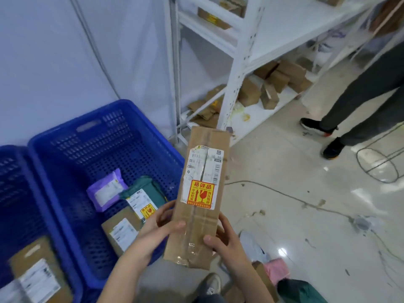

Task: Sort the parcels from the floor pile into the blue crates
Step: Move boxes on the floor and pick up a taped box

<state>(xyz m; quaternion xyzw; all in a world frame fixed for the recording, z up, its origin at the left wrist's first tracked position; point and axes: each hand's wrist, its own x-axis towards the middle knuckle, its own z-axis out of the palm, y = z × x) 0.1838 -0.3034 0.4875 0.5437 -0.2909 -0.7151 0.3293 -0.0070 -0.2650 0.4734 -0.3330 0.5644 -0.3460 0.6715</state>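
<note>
Both hands, left hand [158, 228] and right hand [227, 241], grip the long cardboard parcel [202, 193]; its label text is blurred, fingers underneath hidden.

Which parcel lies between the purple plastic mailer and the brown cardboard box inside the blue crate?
A dark green plastic mailer with a fragile sticker lies between them, in the head view.

Long box [202, 193] held at frame centre between left hand [157, 228] and right hand [225, 239]. Two crates at lower left, side by side: near crate [105, 132] loaded with four parcels, far-left crate [13, 171] with more. Shelving [236, 68] at upper centre, boxes stacked on lowest shelf. Floor pile [284, 278] at lower right. Second person's legs [358, 101] at right edge.
</note>
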